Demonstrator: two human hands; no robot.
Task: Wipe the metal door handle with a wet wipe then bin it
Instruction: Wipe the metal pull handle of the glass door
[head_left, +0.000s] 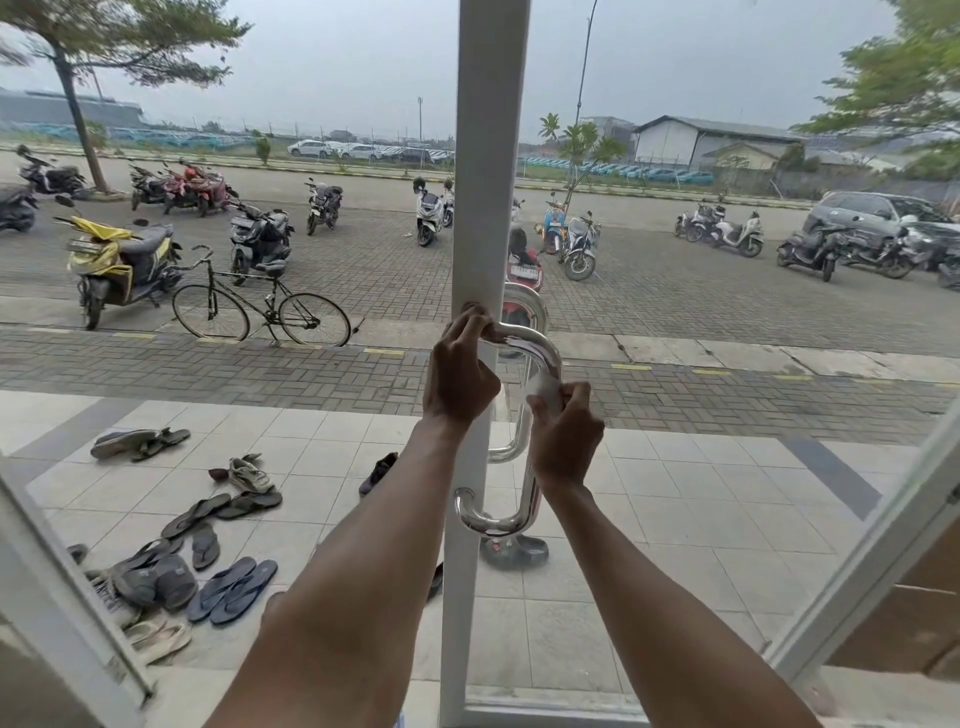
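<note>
Right hand (563, 436) has a white wet wipe (543, 387) pinched around the shiny chrome door handle (540, 353), just below its top bend. Left hand (460, 371) is clamped on the upper end by the white door frame (488, 156). Sandals (231, 590) are scattered on the tiles outside.

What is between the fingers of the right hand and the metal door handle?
In the head view, a white wet wipe lies folded around the metal door handle, pressed under the right hand.
</note>
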